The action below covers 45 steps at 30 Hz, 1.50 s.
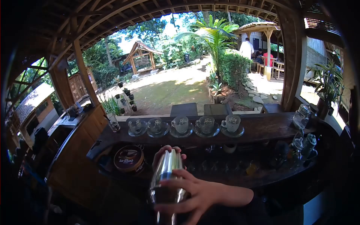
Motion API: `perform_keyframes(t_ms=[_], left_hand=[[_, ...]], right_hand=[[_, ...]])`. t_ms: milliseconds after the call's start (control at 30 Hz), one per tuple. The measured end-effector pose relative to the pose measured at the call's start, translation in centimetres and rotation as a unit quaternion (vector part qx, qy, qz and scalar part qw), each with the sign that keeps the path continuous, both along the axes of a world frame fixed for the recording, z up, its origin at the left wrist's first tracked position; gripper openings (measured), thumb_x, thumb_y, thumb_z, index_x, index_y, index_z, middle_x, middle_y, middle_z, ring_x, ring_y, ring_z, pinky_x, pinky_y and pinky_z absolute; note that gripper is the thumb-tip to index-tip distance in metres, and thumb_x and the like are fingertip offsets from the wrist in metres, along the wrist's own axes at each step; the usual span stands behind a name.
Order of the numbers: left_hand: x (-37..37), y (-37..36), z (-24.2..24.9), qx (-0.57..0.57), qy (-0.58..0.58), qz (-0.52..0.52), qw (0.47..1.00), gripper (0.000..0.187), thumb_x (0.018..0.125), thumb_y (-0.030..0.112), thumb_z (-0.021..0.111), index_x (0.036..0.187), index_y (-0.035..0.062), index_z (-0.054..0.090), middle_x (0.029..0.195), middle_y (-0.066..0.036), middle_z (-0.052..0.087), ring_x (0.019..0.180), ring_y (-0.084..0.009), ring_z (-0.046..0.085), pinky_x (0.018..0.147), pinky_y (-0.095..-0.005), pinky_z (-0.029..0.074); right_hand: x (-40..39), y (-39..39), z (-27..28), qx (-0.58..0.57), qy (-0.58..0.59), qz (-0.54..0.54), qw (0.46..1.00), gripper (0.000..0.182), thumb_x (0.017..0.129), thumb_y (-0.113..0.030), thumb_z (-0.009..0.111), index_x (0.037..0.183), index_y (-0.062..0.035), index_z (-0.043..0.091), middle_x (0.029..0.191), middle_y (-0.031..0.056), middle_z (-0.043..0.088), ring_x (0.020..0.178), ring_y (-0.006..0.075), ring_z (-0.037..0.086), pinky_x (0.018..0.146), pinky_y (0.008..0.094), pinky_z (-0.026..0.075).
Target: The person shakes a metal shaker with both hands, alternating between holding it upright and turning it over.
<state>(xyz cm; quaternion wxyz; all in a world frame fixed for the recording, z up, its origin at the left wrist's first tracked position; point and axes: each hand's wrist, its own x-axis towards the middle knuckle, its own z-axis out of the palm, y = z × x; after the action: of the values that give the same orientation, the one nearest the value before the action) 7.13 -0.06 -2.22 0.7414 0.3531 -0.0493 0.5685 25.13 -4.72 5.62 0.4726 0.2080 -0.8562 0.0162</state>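
I hold a shiny metal cocktail shaker (171, 167) tilted in front of me, below the raised counter. My left hand (159, 157) is wrapped round its far end; only part of the fingers shows behind the metal. My right hand (202, 190) grips the near end, with its fingers spread across the side. Just beyond the hands, several glass cups stand on glass saucers in a row, among them a cup (182, 124) close above the shaker and a cup (232, 123) farther right. What is inside the shaker is hidden.
A round tub (129, 159) with chocolate lettering sits left on the lower shelf. A glass jar (301, 116) and stemmed glass (298, 142) stand at right. The dark wooden counter (258, 129) spans the front. Stools, garden and distant people lie beyond.
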Motion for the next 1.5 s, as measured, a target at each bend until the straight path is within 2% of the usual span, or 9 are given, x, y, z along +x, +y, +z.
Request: perform_keyframes(t_ms=[167, 267, 333, 500, 633, 867, 1100, 1267, 1500], left_hand=[[2.2, 1.4, -2.7, -0.168, -0.114, 0.203, 0.958, 0.033, 0.093, 0.034, 0.044, 0.116, 0.0111, 0.048, 0.113, -0.012, 0.054, 0.105, -0.0283, 0.053, 0.085, -0.0415, 0.051], [1.5, 4.4, -4.1, 0.009, -0.166, -0.114, 0.98, 0.032, 0.093, 0.024, 0.045, 0.12, 0.0072, 0.046, 0.12, -0.012, 0.05, 0.115, -0.0274, 0.048, 0.091, -0.0436, 0.046], [2.2, 2.4, -3.9, -0.013, -0.059, 0.161, 0.985, 0.032, 0.094, 0.03, 0.042, 0.116, 0.0078, 0.048, 0.118, -0.013, 0.049, 0.112, -0.0315, 0.048, 0.089, -0.0446, 0.048], [0.4, 2.7, 2.6, 0.15, 0.04, -0.147, 0.977, 0.031, 0.095, 0.035, 0.038, 0.116, 0.0155, 0.05, 0.131, -0.009, 0.039, 0.123, -0.0324, 0.033, 0.095, -0.0575, 0.037], [3.8, 2.7, -4.2, -0.044, -0.364, -0.311, 0.877, 0.035, 0.096, 0.037, 0.034, 0.12, 0.0171, 0.049, 0.139, -0.006, 0.031, 0.126, -0.0307, 0.031, 0.104, -0.0484, 0.03], [3.2, 0.8, 3.3, 0.093, 0.009, -0.119, 0.988, 0.033, 0.094, 0.037, 0.037, 0.119, 0.0199, 0.05, 0.127, -0.008, 0.042, 0.114, -0.0375, 0.04, 0.091, -0.059, 0.041], [7.3, -1.1, 2.5, -0.148, -0.131, 0.008, 0.98, 0.034, 0.093, 0.038, 0.039, 0.112, 0.015, 0.055, 0.118, -0.01, 0.05, 0.111, -0.0312, 0.043, 0.085, -0.0583, 0.046], [5.7, 0.0, 2.7, 0.005, -0.047, -0.074, 0.996, 0.032, 0.092, 0.037, 0.042, 0.108, 0.0151, 0.058, 0.118, -0.01, 0.051, 0.112, -0.0315, 0.041, 0.084, -0.0587, 0.046], [6.8, -1.5, -0.1, -0.135, -0.02, 0.168, 0.976, 0.029, 0.092, 0.035, 0.043, 0.107, 0.0159, 0.059, 0.117, -0.008, 0.052, 0.109, -0.0313, 0.044, 0.086, -0.0594, 0.044]], right_hand=[[-0.5, 5.8, -2.0, -0.062, 0.037, -0.08, 0.994, 0.059, 0.067, -0.021, 0.078, 0.116, -0.0221, 0.047, 0.129, 0.01, 0.045, 0.118, 0.0403, 0.04, 0.096, 0.0524, 0.034], [-1.0, 5.6, -1.7, -0.223, 0.134, -0.057, 0.964, 0.064, 0.066, -0.013, 0.076, 0.119, -0.0215, 0.041, 0.129, 0.013, 0.044, 0.116, 0.0424, 0.04, 0.093, 0.0525, 0.036], [0.3, 2.2, -0.1, -0.092, 0.114, -0.035, 0.989, 0.058, 0.068, -0.016, 0.073, 0.117, -0.0281, 0.043, 0.13, 0.0086, 0.044, 0.116, 0.042, 0.04, 0.091, 0.0525, 0.038], [1.2, 1.8, -1.1, 0.107, 0.133, 0.024, 0.985, 0.051, 0.071, -0.018, 0.068, 0.113, -0.0343, 0.045, 0.13, 0.0042, 0.044, 0.116, 0.0426, 0.04, 0.092, 0.0531, 0.038], [0.2, 5.2, -2.3, -0.264, 0.118, -0.035, 0.957, 0.062, 0.067, -0.015, 0.074, 0.115, -0.0361, 0.041, 0.13, 0.0054, 0.044, 0.12, 0.0404, 0.039, 0.094, 0.0582, 0.033], [4.0, 0.3, -0.9, 0.068, 0.138, 0.012, 0.988, 0.032, 0.081, -0.045, 0.054, 0.107, -0.0269, 0.057, 0.124, 0.0091, 0.048, 0.119, 0.0356, 0.041, 0.097, 0.0531, 0.03], [4.7, 5.4, -1.0, -0.358, 0.138, -0.018, 0.923, 0.054, 0.071, -0.017, 0.07, 0.117, -0.0318, 0.045, 0.129, 0.006, 0.045, 0.115, 0.0387, 0.044, 0.097, 0.0488, 0.034], [5.8, 0.0, -0.7, 0.085, 0.069, 0.048, 0.993, 0.049, 0.068, -0.021, 0.071, 0.109, -0.0348, 0.05, 0.131, 0.0039, 0.044, 0.12, 0.0424, 0.038, 0.093, 0.0598, 0.032], [4.5, 5.5, -1.1, -0.29, 0.091, -0.001, 0.953, 0.049, 0.07, -0.017, 0.072, 0.115, -0.0233, 0.052, 0.13, 0.0084, 0.043, 0.118, 0.0427, 0.038, 0.094, 0.0486, 0.037]])
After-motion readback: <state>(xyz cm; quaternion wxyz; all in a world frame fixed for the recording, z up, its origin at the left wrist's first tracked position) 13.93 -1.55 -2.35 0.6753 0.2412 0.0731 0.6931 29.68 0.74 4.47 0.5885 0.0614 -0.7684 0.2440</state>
